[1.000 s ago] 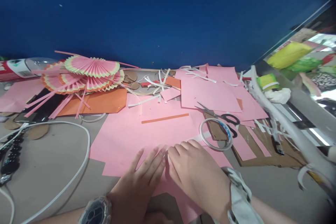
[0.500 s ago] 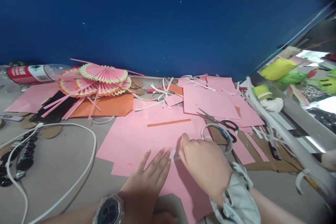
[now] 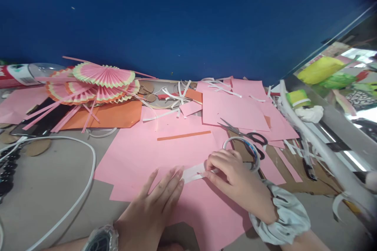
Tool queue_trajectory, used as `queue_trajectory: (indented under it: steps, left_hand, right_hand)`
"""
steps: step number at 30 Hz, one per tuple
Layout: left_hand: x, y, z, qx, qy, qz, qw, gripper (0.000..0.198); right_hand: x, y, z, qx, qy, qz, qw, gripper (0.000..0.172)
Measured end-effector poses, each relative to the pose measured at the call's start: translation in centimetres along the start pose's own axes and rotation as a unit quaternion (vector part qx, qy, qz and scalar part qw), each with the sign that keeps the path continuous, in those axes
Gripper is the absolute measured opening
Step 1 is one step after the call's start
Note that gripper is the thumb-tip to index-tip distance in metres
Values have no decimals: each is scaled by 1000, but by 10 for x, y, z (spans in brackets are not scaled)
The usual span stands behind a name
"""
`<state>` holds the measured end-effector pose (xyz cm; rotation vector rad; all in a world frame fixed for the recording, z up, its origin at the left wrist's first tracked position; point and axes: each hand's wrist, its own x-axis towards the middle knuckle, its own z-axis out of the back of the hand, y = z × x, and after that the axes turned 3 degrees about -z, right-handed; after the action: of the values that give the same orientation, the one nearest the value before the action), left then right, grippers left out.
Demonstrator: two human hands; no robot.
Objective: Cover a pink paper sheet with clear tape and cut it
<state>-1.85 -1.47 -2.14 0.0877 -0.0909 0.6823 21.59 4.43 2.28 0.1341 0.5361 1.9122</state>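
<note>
My left hand (image 3: 157, 196) lies flat on pink paper (image 3: 141, 157), its fingers stretched out and the fingertips at the left end of a white tape strip (image 3: 191, 173). At the strip's right end, my right hand (image 3: 232, 176) pinches with thumb and forefinger. A narrow white sliver shows along the strip's lower side, partly apart from it near my right thumb. Just behind the right hand stands a roll of tape (image 3: 256, 153), partly hidden by it. Scissors (image 3: 253, 138) with black handles lie beside the roll. Above the hands, a thin orange paper strip (image 3: 184, 136) rests on the pink paper.
Pleated pink paper fans (image 3: 106, 76) sit at the back left on orange paper (image 3: 118, 114). A white cable (image 3: 91, 164) loops across the left side. White paper scraps (image 3: 181, 96) lie at the back. A white rail (image 3: 312, 137) borders the right, near cardboard (image 3: 294, 176). A blue wall (image 3: 176, 23) stands behind.
My right hand has moved right and turned, uncovering more of the white tape strip between the hands. My left hand has shifted slightly left with the view and stays flat.
</note>
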Motion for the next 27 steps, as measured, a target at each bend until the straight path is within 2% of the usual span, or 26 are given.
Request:
queue_trajectory:
  steps: [3,7,13,22,27]
  left_hand:
    - [1,4,11,-14,28,-11,999,89]
    - [3,8,16,-21,49,-18,998,93]
    - [5,11,18,-21,43,-49,998,82]
    - [1,8,15,-30,52,-30,998,77]
    - [1,11,16,-9,65,-66,996,76]
  right_hand:
    - [2,-1,-1,-3,1,-1,1000,18]
    - [3,-1,-4,-9,-10,-11,1000,18]
    - [1,-3,-7,-9,-9,-7,1000,20]
    - [-2,-3,-9,-70,-35,23,997,14]
    - [-1,-1,-7,-63,-24,20,998,15]
